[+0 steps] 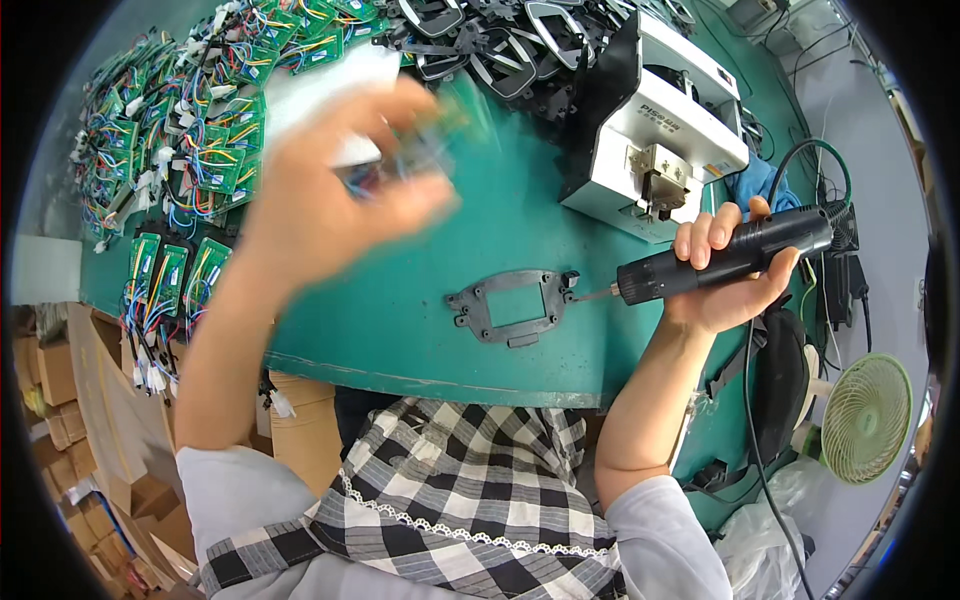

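My left hand [340, 185], smeared by motion, is raised over the left-middle of the green table with its fingers closed round a wired circuit board [465, 115]. The board is blurred green, with coloured wires bunched by the fingers. On the right, my right hand [725, 265] grips a black electric screwdriver [735, 254]. Its thin bit points left, the tip close to the right end of a black plastic frame [517, 308]; whether they touch I cannot tell. That frame lies flat near the table's front edge and has a rectangular opening in its middle.
Piles of wired green circuit boards [225, 150] cover the left side, beside a white sheet [300, 105]. Black plastic frames [500, 60] are heaped at the back. A white screw-feeding machine [650, 130] stands right of centre. A green fan [867, 418] and the screwdriver's cable [750, 420] are at right.
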Available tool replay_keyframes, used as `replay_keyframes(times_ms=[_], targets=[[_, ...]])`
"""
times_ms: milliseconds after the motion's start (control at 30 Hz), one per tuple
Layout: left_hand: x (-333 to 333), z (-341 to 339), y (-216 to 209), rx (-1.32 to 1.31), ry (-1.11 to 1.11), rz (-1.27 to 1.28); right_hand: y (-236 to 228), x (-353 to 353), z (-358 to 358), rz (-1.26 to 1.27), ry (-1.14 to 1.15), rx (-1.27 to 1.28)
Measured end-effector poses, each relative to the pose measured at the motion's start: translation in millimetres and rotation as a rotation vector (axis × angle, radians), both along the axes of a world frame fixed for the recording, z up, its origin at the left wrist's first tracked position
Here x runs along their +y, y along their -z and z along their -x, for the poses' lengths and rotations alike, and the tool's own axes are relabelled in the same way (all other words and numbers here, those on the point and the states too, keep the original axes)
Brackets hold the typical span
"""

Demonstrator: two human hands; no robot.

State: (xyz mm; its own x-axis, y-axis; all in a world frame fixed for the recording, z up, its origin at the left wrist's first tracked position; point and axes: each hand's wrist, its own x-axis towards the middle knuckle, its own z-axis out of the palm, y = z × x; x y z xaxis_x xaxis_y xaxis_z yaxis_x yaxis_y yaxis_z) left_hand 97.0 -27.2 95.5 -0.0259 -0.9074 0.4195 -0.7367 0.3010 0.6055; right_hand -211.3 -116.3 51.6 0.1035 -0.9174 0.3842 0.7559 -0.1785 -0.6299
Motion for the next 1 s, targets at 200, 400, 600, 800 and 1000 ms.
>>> replay_keyframes(times_ms=[200, 400, 600, 800, 1000], targets=[[55, 87, 60, -0.454, 0.146, -0.009, -1, 0, 0, -0.03, 0.021, 0.002], [43, 83, 75, -0.451, 0.2, -0.051, -10, 1, -1, 0.008, 0.138, 0.091], [19, 74, 65, -0.327, 0.338, -0.117, -72, -11, -14, 0.313, 0.557, 0.337], [18, 70, 68, -0.277, 0.33, -0.047, -81, -26, -24, 0.514, 0.552, 0.578], [21, 65, 63, -0.212, 0.209, 0.115, -74, -29, -25, 0.492, 0.55, 0.582]])
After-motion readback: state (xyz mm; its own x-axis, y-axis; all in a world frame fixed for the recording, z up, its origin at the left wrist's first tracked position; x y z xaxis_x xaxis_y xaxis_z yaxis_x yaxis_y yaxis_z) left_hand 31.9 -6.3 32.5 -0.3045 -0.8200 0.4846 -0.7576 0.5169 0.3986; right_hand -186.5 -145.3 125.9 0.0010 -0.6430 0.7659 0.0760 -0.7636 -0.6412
